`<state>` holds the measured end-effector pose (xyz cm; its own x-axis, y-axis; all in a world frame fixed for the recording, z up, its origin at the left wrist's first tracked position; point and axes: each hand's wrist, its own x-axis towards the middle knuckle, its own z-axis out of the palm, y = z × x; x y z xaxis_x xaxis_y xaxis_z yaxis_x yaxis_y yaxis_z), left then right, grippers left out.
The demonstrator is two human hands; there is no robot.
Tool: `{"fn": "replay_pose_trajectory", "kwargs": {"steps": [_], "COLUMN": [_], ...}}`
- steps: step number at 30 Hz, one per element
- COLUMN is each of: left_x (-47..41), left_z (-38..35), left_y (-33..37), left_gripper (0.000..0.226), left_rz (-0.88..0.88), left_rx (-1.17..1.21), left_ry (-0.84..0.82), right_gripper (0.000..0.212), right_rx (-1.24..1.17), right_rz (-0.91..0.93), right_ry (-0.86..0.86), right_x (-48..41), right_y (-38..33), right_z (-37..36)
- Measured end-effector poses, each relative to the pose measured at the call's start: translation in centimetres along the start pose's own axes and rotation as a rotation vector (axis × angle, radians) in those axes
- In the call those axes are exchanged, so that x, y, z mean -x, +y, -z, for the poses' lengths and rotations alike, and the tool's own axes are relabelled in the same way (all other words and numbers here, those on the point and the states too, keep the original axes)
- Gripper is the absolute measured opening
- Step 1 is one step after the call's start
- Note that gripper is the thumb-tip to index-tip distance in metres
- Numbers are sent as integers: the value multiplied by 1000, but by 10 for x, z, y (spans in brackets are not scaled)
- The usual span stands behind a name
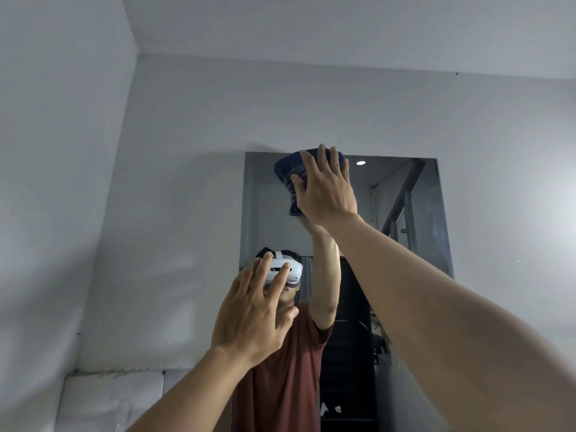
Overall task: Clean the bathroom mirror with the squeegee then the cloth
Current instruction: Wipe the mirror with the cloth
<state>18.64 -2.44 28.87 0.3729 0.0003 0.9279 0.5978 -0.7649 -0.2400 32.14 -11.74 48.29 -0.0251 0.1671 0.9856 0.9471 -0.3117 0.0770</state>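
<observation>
The frameless mirror (414, 213) hangs on the grey wall ahead. A dark blue checked cloth (288, 173) is pressed flat against the mirror's top edge, left of centre, under my right hand (325, 185), whose fingers are spread over it. My left hand (254, 313) is raised lower down in front of the mirror's left side, fingers apart and holding nothing. No squeegee is in view. The mirror reflects a person in a dark red shirt with a white headset, and my raised arm.
Grey walls (187, 213) meet in a corner at the left, with the ceiling above. White tiles (118, 400) begin at the lower left. The mirror reflects a dark doorway, a stair railing and a ceiling light.
</observation>
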Motion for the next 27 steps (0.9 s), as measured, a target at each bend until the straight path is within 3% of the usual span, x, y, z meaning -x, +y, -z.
{"fn": "replay_pose_trajectory", "kwargs": {"steps": [16, 27], "left_x": [2, 2], "left_z": [-7, -9], "left_y": [-1, -1], "left_gripper": [76, 75], "left_rz": [4, -5], "left_rx": [15, 27], "left_ry": [5, 9], "right_gripper": [55, 53], "right_rx": [-24, -34], "right_rz": [-289, -342], "right_ry": [-20, -4], "right_x": [11, 25], "right_y": [129, 169], "right_z": [47, 60]}}
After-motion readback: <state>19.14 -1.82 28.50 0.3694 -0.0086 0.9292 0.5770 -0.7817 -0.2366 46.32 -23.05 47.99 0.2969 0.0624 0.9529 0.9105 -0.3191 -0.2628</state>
